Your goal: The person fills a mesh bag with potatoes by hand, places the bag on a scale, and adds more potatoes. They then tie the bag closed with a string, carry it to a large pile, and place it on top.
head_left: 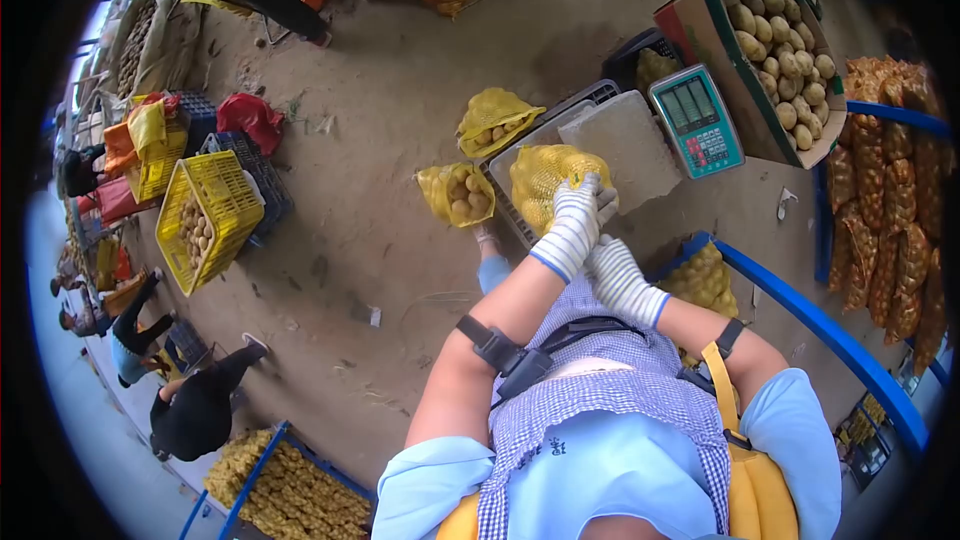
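Note:
A yellow mesh bag, bulging and gathered at its top, rests on the edge of the grey scale platform. My left hand, in a striped white glove, is closed around the gathered neck of this bag. Just below it, my right hand is curled in close to the left wrist; its fingers are partly hidden, and what they hold cannot be made out. Beyond the platform stands a teal scale display with a keypad. Two open mesh bags of potatoes, one upper and one lower, sit left of the platform.
A cardboard box of potatoes stands at upper right. A blue rail runs along my right, near a filled mesh bag. Stacked orange net sacks are at far right. A yellow crate and several people are at left.

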